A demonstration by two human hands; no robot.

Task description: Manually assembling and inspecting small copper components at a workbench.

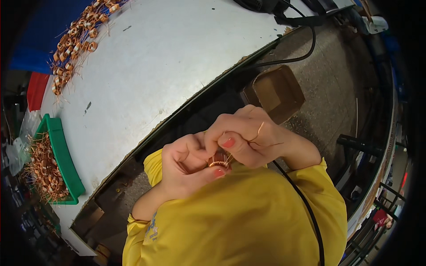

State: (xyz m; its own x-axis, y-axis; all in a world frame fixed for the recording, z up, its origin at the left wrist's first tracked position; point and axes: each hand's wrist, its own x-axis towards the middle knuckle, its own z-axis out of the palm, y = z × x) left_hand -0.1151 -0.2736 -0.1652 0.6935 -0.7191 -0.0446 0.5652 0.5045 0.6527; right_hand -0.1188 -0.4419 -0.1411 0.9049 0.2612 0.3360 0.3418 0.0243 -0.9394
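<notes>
Close in front of my yellow shirt, my left hand (184,164) pinches a small ring-shaped coil (219,161) wound with copper wire. Its thumb presses on the coil's near side. My right hand (248,137) is curled just above and to the right, touching the left fingers. A copper wire end (260,128) loops out over the right hand's fingers, so this hand grips the coil's wire. The fingertips hide part of the coil and where the wire leaves it.
On the white table (146,57), a heap of copper coils (73,44) lies at the far left. A green bin (62,155) full of coils stands nearer, at the left. An open cardboard box (277,91) sits on the floor beyond the table edge. A black cable (306,199) hangs across my right side.
</notes>
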